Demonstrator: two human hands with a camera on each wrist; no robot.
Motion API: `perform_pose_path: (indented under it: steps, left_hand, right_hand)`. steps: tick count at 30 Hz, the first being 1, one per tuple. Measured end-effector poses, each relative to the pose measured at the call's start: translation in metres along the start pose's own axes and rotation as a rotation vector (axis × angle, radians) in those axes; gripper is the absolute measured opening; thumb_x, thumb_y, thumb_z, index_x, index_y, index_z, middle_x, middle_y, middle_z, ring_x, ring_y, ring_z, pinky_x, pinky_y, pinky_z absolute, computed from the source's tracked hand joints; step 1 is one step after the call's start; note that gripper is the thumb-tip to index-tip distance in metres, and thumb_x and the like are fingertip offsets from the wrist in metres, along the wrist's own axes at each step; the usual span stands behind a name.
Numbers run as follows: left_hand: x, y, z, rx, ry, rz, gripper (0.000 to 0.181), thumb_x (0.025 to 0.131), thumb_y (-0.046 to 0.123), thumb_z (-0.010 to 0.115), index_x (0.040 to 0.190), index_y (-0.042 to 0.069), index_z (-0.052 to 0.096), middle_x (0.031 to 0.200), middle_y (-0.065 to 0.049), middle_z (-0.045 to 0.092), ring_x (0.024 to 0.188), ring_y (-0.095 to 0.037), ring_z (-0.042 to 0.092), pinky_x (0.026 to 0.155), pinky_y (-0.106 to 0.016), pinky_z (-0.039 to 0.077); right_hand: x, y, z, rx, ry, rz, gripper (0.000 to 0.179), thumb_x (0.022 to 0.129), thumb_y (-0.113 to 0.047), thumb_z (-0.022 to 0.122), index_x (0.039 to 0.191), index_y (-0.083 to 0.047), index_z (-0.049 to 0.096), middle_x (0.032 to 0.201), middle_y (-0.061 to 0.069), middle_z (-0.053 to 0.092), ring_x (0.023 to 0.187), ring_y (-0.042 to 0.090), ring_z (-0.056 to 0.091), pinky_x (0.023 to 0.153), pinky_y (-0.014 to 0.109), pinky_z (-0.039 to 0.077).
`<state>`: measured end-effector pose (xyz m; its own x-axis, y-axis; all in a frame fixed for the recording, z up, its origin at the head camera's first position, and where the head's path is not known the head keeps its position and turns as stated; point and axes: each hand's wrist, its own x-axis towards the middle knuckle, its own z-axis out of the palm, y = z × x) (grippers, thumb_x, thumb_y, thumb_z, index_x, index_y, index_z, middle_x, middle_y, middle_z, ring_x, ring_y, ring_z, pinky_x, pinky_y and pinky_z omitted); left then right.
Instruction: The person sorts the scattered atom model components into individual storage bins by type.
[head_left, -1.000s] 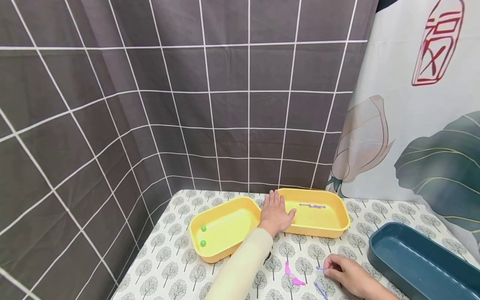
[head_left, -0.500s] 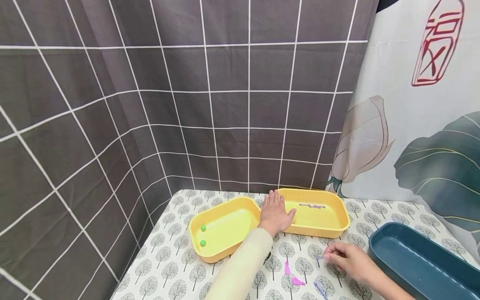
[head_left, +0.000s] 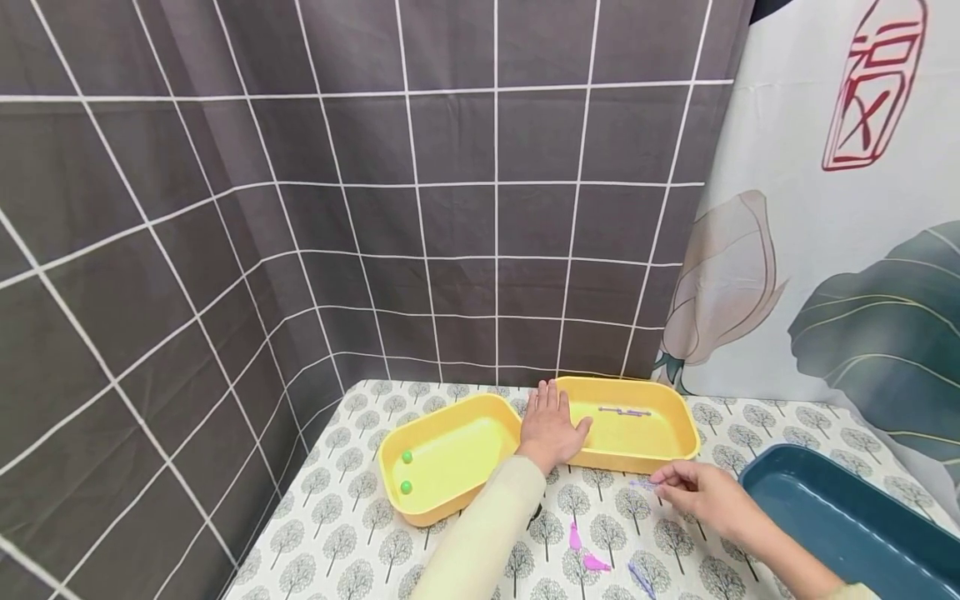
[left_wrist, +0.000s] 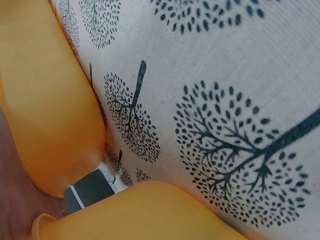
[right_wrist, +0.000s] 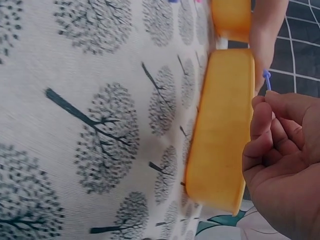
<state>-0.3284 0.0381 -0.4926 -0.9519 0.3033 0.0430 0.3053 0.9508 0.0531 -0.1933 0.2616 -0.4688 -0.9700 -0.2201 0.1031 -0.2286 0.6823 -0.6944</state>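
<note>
My right hand (head_left: pixel 701 493) pinches a thin purple stick with a knobbed end (right_wrist: pixel 267 77) between thumb and forefinger. It hovers just in front of the right yellow tray (head_left: pixel 637 463), near its front right corner. Inside that tray lie similar purple sticks (head_left: pixel 624 412). My left hand (head_left: pixel 551 429), fingers straight and thumb spread, rests across the neighbouring rims of the right tray and the left yellow tray (head_left: pixel 431 514). In the left wrist view, only a strip of that hand (left_wrist: pixel 12 200) shows beside the tray walls.
Two green balls (head_left: pixel 407 487) sit in the left yellow tray. On the tree-print cloth lie pink pieces (head_left: pixel 596 563) and another purple piece (head_left: pixel 641 579). A dark blue tray (head_left: pixel 855 508) stands at the right, under my right forearm. A small black item is partly hidden by my left sleeve (head_left: pixel 487 529).
My right hand has lifted the purple stick from the front of the cloth and carried it away from me, up to the right yellow tray. The left hand has stayed still.
</note>
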Motion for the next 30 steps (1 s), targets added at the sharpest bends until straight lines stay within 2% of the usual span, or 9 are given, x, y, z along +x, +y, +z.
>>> perform_pose_path:
  steps: [5,10,17,23,30]
  left_hand:
    - [0.0,0.0,0.0,-0.001,0.001,-0.002,0.075,0.104,0.063,0.022,0.16,0.016,0.031,0.169,-0.009,0.017,0.157,-0.025,0.011,0.127,-0.038,0.011]
    - [0.0,0.0,0.0,0.001,-0.001,0.003,0.075,0.104,0.063,0.021,0.161,0.015,0.03,0.169,-0.009,0.017,0.157,-0.025,0.011,0.127,-0.039,0.011]
    - [0.0,-0.001,0.002,0.002,0.003,0.006,0.075,0.104,0.063,0.021,0.161,0.015,0.029,0.169,-0.01,0.017,0.157,-0.026,0.011,0.127,-0.039,0.011]
    - [0.0,0.0,0.001,0.014,0.004,0.007,0.075,0.104,0.063,0.02,0.161,0.015,0.03,0.169,-0.009,0.017,0.157,-0.025,0.01,0.127,-0.039,0.011]
    - [-0.002,0.0,-0.001,0.026,-0.013,0.002,0.078,0.103,0.066,0.014,0.161,0.017,0.028,0.17,-0.008,0.015,0.157,-0.024,0.009,0.127,-0.037,0.01]
  right_hand:
    - [0.009,-0.003,-0.004,-0.018,0.011,0.009,0.012,0.091,-0.016,0.074,0.101,-0.008,0.073,0.084,0.001,0.068,0.069,0.001,0.053,0.061,0.022,0.05]
    - [0.017,-0.005,-0.011,0.011,0.01,0.05,0.016,0.092,-0.015,0.072,0.105,-0.006,0.072,0.087,0.003,0.068,0.07,0.005,0.055,0.062,0.023,0.052]
    - [0.029,-0.006,-0.019,-0.05,0.057,0.058,0.014,0.093,-0.017,0.072,0.104,-0.009,0.073,0.088,0.002,0.069,0.071,0.004,0.054,0.064,0.023,0.049]
    - [0.041,-0.002,-0.025,0.001,0.066,0.076,0.018,0.096,-0.014,0.069,0.107,-0.001,0.071,0.088,0.006,0.069,0.07,0.009,0.056,0.059,0.024,0.05]
    - [0.054,0.003,-0.03,0.022,0.074,0.122,0.019,0.098,-0.015,0.067,0.108,0.0,0.07,0.088,0.008,0.067,0.074,0.015,0.057,0.058,0.025,0.049]
